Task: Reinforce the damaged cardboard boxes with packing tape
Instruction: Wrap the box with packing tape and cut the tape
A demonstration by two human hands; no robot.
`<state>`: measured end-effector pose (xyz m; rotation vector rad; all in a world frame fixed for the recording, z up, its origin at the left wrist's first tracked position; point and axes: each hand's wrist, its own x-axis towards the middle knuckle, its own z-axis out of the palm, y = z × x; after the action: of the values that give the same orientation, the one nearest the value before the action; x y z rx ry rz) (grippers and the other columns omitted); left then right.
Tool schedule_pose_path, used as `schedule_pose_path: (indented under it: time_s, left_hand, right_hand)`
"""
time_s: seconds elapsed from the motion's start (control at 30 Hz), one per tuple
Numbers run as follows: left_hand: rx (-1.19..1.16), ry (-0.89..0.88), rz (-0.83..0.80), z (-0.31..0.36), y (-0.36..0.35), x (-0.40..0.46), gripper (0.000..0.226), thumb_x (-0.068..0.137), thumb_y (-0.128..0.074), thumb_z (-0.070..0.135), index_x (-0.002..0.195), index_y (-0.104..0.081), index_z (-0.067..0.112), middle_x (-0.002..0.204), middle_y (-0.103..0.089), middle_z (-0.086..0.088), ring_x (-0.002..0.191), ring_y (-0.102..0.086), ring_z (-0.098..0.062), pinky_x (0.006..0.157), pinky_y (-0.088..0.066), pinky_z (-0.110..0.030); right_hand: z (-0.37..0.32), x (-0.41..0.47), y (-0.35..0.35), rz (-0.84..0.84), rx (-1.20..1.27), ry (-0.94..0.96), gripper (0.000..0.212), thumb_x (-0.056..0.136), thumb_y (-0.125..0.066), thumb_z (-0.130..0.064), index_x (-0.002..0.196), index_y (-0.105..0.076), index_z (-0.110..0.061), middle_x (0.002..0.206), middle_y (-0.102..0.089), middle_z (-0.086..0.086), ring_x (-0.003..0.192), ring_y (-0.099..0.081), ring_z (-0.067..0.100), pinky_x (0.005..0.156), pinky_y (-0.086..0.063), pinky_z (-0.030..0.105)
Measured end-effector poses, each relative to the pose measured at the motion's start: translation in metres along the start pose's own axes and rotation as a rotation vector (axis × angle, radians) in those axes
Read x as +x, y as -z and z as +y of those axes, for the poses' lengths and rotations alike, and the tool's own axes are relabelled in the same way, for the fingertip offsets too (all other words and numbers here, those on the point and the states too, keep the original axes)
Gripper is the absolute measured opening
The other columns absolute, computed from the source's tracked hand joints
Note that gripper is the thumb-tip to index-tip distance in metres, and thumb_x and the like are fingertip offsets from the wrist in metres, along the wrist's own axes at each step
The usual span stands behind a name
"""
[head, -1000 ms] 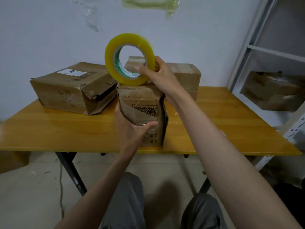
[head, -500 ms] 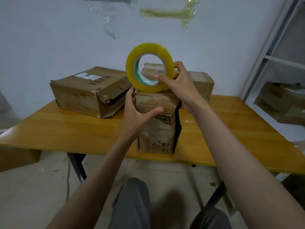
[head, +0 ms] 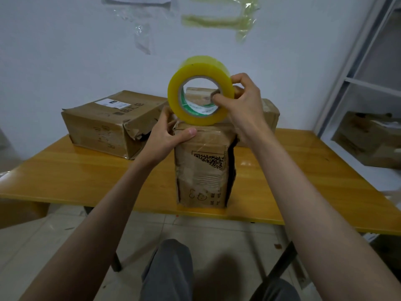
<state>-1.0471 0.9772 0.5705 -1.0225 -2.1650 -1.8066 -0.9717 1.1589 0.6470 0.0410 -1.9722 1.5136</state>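
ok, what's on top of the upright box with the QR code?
The yellow tape roll stands on edge at the upright box top, held by the right hand. The left hand grips the top left corner. The contact patch under the roll is covered.

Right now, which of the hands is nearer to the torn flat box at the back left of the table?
Left. The left hand grips the upright box's top corner beside the torn flat box; the right hand holds the tape roll farther right.
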Motion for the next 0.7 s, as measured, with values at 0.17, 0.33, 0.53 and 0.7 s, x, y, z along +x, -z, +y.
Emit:
schedule_pose_path:
  time_s: [0.17, 0.33, 0.53, 0.7]
  left_hand:
    - [-0.002, -0.057, -0.016, -0.008, 0.007, 0.0, 0.061, 0.078, -0.073, 0.052, 0.124, -0.05, 0.018, 0.149, -0.048, 0.011, 0.137, -0.047, -0.006, 0.107, -0.047, -0.032]
    - [0.021, -0.084, -0.013, -0.009, 0.003, 0.003, 0.059, 0.078, -0.073, 0.052, 0.122, -0.051, 0.02, 0.148, -0.049, 0.013, 0.139, -0.045, -0.007, 0.114, -0.041, -0.048]
    - [0.002, -0.079, -0.018, -0.008, 0.002, 0.002, 0.058, 0.079, -0.073, 0.05, 0.123, -0.051, 0.019, 0.151, -0.047, 0.008, 0.14, -0.044, -0.004, 0.114, -0.043, -0.043]
    - [0.022, -0.088, -0.023, -0.007, 0.001, 0.002, 0.06, 0.079, -0.073, 0.052, 0.124, -0.051, 0.018, 0.151, -0.048, 0.01, 0.141, -0.042, -0.005, 0.115, -0.04, -0.049]
  right_hand:
    - [-0.006, 0.012, 0.056, 0.25, 0.01, 0.068, 0.031, 0.081, -0.068, -0.001, 0.11, -0.068, -0.014, 0.1, -0.071, 0.008, 0.086, -0.066, 0.011, 0.082, -0.057, 0.032]
    - [0.016, 0.006, 0.099, 0.307, -0.137, 0.092, 0.047, 0.071, -0.061, 0.002, 0.108, -0.074, -0.023, 0.1, -0.074, -0.008, 0.093, -0.069, 0.005, 0.082, -0.057, 0.024]
    - [0.051, -0.004, 0.11, 0.32, -0.155, 0.033, 0.05, 0.077, -0.06, 0.011, 0.111, -0.072, -0.024, 0.102, -0.07, -0.013, 0.091, -0.064, -0.006, 0.081, -0.054, 0.018]
    - [0.076, -0.016, 0.108, 0.336, -0.114, 0.001, 0.051, 0.08, -0.06, 0.014, 0.113, -0.07, -0.023, 0.105, -0.069, -0.011, 0.09, -0.062, -0.008, 0.078, -0.053, 0.015]
